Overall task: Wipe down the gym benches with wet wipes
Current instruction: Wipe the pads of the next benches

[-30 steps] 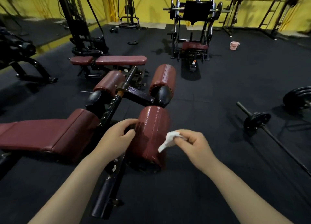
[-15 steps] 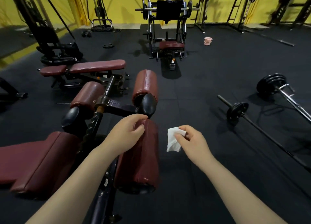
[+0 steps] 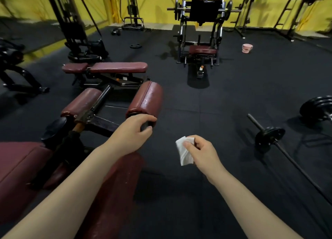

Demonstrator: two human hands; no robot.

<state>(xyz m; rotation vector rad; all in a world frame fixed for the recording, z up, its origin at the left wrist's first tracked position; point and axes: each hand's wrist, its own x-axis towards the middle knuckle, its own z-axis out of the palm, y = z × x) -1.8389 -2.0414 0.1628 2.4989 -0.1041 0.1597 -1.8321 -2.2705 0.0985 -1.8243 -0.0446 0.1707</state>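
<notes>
The left hand grips the black end cap of the far roller pad (shiny red), so bring the wet wipe, pinched in the right hand just right of that pad, flat onto it and rub all around.

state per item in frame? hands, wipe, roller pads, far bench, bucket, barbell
left hand: gripping black end cap of far right roller pad
right hand: pinching wet wipe, off any pad
near roller pad: under left forearm
flat bench: unoccupied
pink bucket: upright on floor
barbell: lying on floor
</notes>
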